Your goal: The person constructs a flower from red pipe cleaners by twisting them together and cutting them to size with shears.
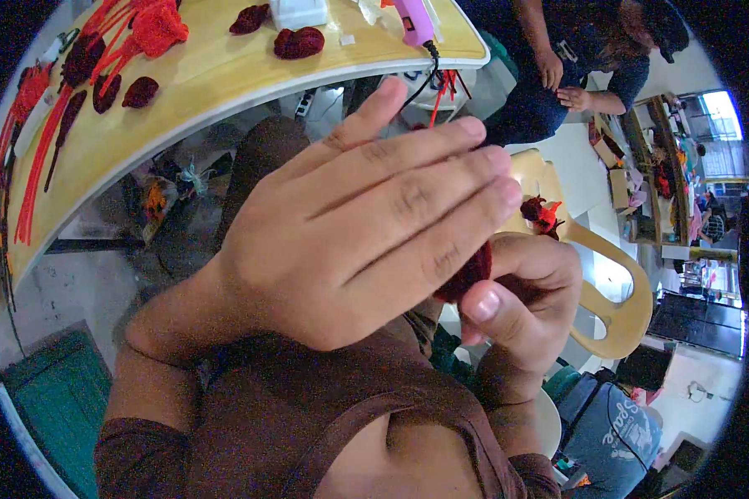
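Observation:
My left hand (374,224) is stretched out flat in front of my chest, its fingers straight and the thumb apart. It lies over part of my right hand (528,291), which is closed with thumb and fingers round a dark red fuzzy piece (468,279). Most of that piece is hidden behind my left fingers, so its full shape does not show. On the table are similar dark red fuzzy petal shapes (299,43), bright red chenille stems (46,158) and a bright red fuzzy bundle (160,29).
A pink glue gun (414,21) with a black cord lies at the far edge of the yellow table (216,66), near a white box (300,12). A yellow chair (612,320) with a red fuzzy item (544,216) stands right. Another person (591,66) sits at the upper right.

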The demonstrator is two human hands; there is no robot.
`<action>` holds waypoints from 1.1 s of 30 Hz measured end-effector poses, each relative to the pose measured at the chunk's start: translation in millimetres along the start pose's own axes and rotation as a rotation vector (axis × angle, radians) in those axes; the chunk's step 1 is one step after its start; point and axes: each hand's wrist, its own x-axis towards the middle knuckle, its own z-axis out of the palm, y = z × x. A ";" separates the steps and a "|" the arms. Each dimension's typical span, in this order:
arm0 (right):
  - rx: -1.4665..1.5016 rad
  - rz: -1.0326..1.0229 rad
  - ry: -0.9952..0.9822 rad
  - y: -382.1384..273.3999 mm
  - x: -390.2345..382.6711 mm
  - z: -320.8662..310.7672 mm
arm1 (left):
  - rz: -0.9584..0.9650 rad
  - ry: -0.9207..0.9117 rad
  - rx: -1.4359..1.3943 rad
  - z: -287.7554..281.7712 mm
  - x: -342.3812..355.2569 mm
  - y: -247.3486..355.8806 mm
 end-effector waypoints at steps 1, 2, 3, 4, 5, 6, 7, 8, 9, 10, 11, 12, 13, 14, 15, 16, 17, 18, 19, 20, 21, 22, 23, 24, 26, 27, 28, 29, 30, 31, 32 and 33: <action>0.006 0.018 -0.012 -2.4 -0.8 -0.2 | 0.009 0.000 -0.009 0.7 1.0 0.4; 0.032 0.076 -0.027 -5.8 -1.3 0.6 | 0.017 -0.001 -0.019 1.5 1.8 0.6; 0.045 0.106 -0.030 -8.1 -1.8 0.6 | 0.028 0.005 -0.040 3.7 2.0 0.0; 0.060 0.135 -0.041 -9.4 -1.2 0.9 | 0.030 0.007 -0.046 5.0 0.6 -0.9; 0.025 0.144 -0.054 -10.1 -0.4 0.4 | 0.033 0.009 -0.053 6.6 -0.4 -1.8; -0.010 0.152 -0.065 -10.3 0.4 -0.4 | 0.021 0.000 -0.088 7.8 -2.1 -3.1; -0.009 0.152 -0.067 -4.1 1.2 -3.1 | 0.012 -0.004 -0.104 8.7 -3.7 -3.0; -0.001 0.086 -0.126 6.6 2.4 -6.6 | 0.005 -0.008 -0.119 9.6 -5.1 -2.9; 0.004 0.053 -0.157 7.7 1.6 -6.7 | -0.031 0.007 -0.186 10.1 -6.8 -1.4; 0.008 0.022 -0.185 8.3 2.4 -5.3 | -0.068 0.023 -0.257 12.0 -8.9 -1.3; 0.007 0.058 -0.105 -0.9 1.4 1.2 | -0.071 0.022 -0.258 15.2 -12.4 -2.5; 0.007 0.094 -0.027 -5.6 1.7 5.2 | -0.072 0.019 -0.295 18.8 -17.2 -4.1; 0.008 0.095 -0.027 -2.1 1.7 4.3 | -0.071 0.016 -0.331 21.0 -19.5 -4.7; -0.028 0.006 -0.040 5.4 1.8 2.6 | -0.072 0.015 -0.331 21.6 -20.6 -2.3; -0.044 -0.038 -0.047 12.0 2.6 1.2 | -0.138 -0.024 -0.392 21.6 -21.8 2.5; -0.060 -0.083 -0.055 18.0 3.6 -0.1 | -0.203 -0.065 -0.451 21.0 -22.0 6.5; -0.115 -0.220 -0.088 23.4 5.5 -1.1 | -0.210 -0.049 -0.461 20.9 -20.9 8.6; -0.134 -0.201 -0.073 19.2 3.4 0.1 | -0.213 -0.052 -0.460 19.7 -20.2 8.7; -0.155 -0.181 -0.059 15.1 1.6 2.0 | -0.211 -0.051 -0.527 18.7 -19.1 8.1; -0.176 -0.161 -0.044 11.1 -0.3 4.0 | -0.209 -0.050 -0.593 17.6 -18.3 7.5; -0.197 -0.134 -0.091 9.9 2.7 -0.9 | -0.209 -0.049 -0.592 16.4 -18.3 6.8; -0.179 -0.098 -0.103 8.0 2.8 -1.3 | -0.223 -0.054 -0.542 15.4 -18.3 5.8; -0.161 -0.061 -0.117 6.1 3.2 -1.6 | -0.236 -0.059 -0.491 14.4 -18.2 4.7; -0.142 -0.025 -0.129 4.3 3.8 -1.8 | -0.233 -0.060 -0.493 13.5 -17.6 3.6; -0.014 0.010 -0.130 1.4 4.4 0.4 | -0.186 -0.030 -0.412 12.3 -16.9 1.8; 0.027 0.023 -0.130 -0.7 4.4 1.0 | -0.186 -0.029 -0.414 11.9 -16.6 0.8; 0.038 0.080 -0.153 -3.3 5.5 -0.1 | -0.142 0.002 -0.390 11.6 -16.0 -0.7; 0.042 0.108 -0.163 -3.5 5.6 -0.2 | -0.119 0.018 -0.378 10.9 -15.2 -1.7; 0.046 0.137 -0.174 -3.7 5.6 -0.1 | -0.096 0.035 -0.366 10.1 -14.5 -2.6; 0.071 0.103 -0.131 -1.7 5.0 1.4 | -0.081 0.024 -0.334 8.1 -13.1 -3.2; 0.083 0.084 -0.110 -1.9 4.3 3.5 | -0.067 0.012 -0.302 6.7 -12.1 -3.5; 0.094 0.065 -0.088 -2.1 3.3 5.4 | -0.064 0.014 -0.299 6.2 -11.8 -3.1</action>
